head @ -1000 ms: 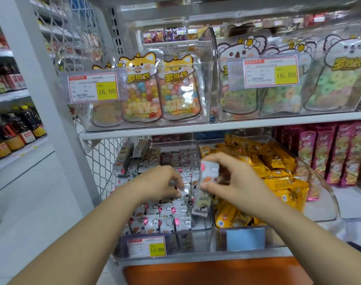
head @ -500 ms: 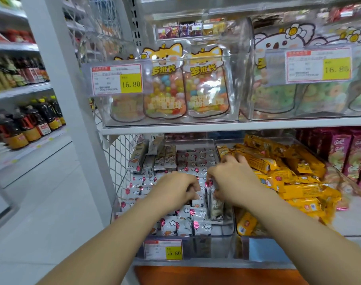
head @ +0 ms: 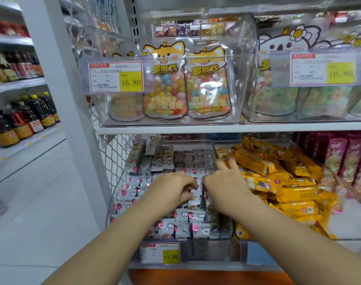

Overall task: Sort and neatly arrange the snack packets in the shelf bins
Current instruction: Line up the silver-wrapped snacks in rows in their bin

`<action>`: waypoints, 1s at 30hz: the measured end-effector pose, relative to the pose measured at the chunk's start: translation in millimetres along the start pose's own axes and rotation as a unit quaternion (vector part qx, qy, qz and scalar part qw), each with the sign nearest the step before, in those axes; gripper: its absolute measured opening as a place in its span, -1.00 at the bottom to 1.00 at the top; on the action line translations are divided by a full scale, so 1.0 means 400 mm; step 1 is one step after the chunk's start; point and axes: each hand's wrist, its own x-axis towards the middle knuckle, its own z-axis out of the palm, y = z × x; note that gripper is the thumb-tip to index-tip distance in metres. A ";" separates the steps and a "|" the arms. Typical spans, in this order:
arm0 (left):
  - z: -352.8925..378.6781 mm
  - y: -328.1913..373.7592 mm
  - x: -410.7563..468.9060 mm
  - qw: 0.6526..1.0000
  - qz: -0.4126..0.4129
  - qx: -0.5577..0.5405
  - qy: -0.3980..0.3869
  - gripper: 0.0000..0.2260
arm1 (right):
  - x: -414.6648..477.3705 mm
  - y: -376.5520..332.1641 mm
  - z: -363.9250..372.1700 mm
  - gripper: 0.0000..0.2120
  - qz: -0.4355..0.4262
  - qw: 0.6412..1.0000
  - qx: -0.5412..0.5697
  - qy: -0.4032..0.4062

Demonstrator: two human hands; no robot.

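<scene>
Both hands work inside the lower left clear bin, low over the silver balloon-print packets that fill it. The left hand has its fingers curled down with the tips pressed among the packets near the middle of the bin; whether they pinch one I cannot tell. The right hand sits just beside it, toward the bin's right wall, with two fingers straight and lifted toward the back, so it reads as spread; I cannot see it pinching anything.

Between the two hands a packet on edge shows as a thin dark line, its long axis running front to back, while the packets around it lie flat in rows across the bin. The coming move turns on that slot: it lies directly under the gap between the hands, and the right hand is the nearer one. My guess is that the packet needs pressing down and squaring with its neighbours.

At the back left corner grey snack bars stand on end, unlike the flat rows. Yellow packets lie heaped untidily in the neighbouring bin on the right, well within reach of the right hand
</scene>
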 end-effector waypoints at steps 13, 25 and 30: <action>-0.031 -0.052 -0.051 0.980 -0.114 0.044 0.154 -0.69 | -0.083 0.043 -0.003 -0.75 0.026 0.955 0.273 0.114; -0.006 -0.072 0.081 0.935 -0.110 0.330 0.075 -0.46 | -0.109 0.079 0.021 -0.85 0.021 0.920 0.349 0.176; -0.004 -0.070 0.079 0.930 -0.111 0.344 0.070 -0.43 | -0.109 0.082 0.020 -0.84 0.012 0.916 0.355 0.186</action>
